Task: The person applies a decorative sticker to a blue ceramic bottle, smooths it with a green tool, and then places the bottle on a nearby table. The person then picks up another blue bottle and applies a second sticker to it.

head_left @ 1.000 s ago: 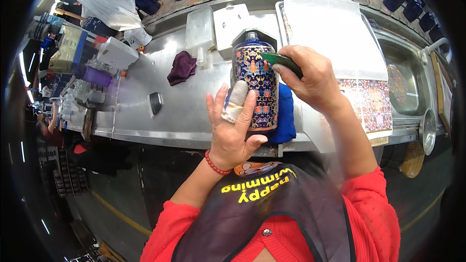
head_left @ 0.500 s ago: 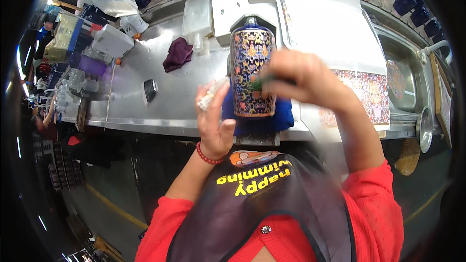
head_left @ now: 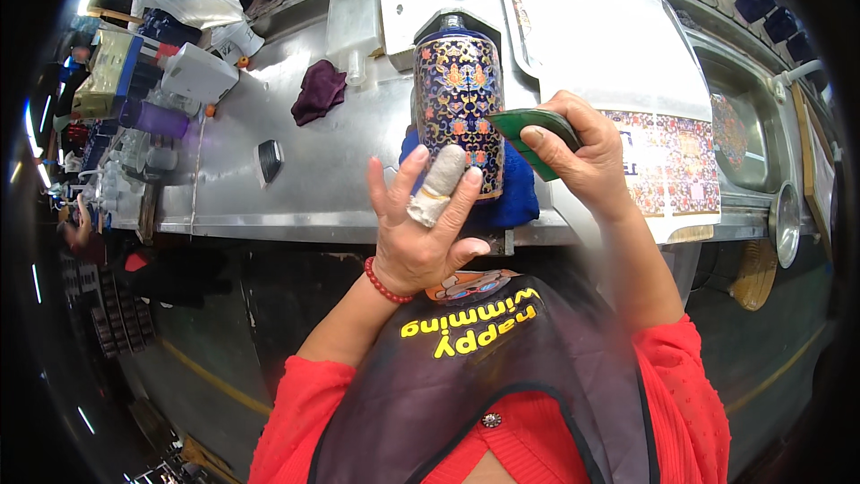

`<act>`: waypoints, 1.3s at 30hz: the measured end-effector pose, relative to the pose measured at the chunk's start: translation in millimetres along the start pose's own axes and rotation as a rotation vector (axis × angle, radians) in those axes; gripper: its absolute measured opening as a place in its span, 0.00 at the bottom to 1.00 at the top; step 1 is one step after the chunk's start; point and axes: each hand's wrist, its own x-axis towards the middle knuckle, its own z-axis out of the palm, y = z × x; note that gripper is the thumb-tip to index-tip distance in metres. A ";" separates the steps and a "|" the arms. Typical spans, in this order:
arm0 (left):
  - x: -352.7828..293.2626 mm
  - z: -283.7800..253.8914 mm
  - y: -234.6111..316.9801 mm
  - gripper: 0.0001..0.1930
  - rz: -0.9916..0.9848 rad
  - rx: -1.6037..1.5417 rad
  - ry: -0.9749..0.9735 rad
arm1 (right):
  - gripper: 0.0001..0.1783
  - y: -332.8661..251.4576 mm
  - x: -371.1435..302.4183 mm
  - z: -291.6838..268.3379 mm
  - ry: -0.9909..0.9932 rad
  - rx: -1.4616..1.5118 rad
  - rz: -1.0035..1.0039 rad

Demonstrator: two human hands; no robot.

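Observation:
A dark blue bottle (head_left: 457, 99) with a colourful gold-and-orange floral pattern lies in front of me, its neck pointing away. Beneath its near end is a blue cloth (head_left: 521, 190). My left hand (head_left: 419, 242) spreads its fingers over the bottle's lower left part; whether the fingertips press on it I cannot tell. A greyish-white cloth wrap (head_left: 439, 184) covers one finger of that hand. In my right hand (head_left: 587, 157) is a flat green squeegee (head_left: 530, 136), gripped between thumb and fingers, its tip by the bottle's right side.
Floral decal sheets (head_left: 676, 166) and white paper (head_left: 596, 36) lie on the right, beside a metal sink (head_left: 766, 157). A purple cloth (head_left: 318, 94) and a small black object (head_left: 270, 161) rest on the steel table (head_left: 242, 193). White boxes stand behind; dark blue bottles line the far edge.
My right hand has drawn right from the bottle's face, bringing the squeegee into plain view. My left hand has moved from beside the bottle to over its lower end.

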 end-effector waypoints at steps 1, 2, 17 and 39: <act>0.2 -0.2 1.6 0.37 0.018 0.012 0.001 | 0.11 0.0 0.6 1.9 0.007 -0.010 0.012; 0.2 -0.5 3.0 0.36 0.036 0.004 0.003 | 0.10 -0.4 1.5 3.2 0.021 -0.004 0.007; -14.7 8.0 -3.8 0.41 -0.123 -0.150 0.065 | 0.17 -22.5 -34.1 10.2 -0.296 -0.243 -0.530; 2.4 1.0 9.5 0.34 -0.077 0.003 0.037 | 0.14 0.9 5.5 5.4 0.062 -0.233 -0.285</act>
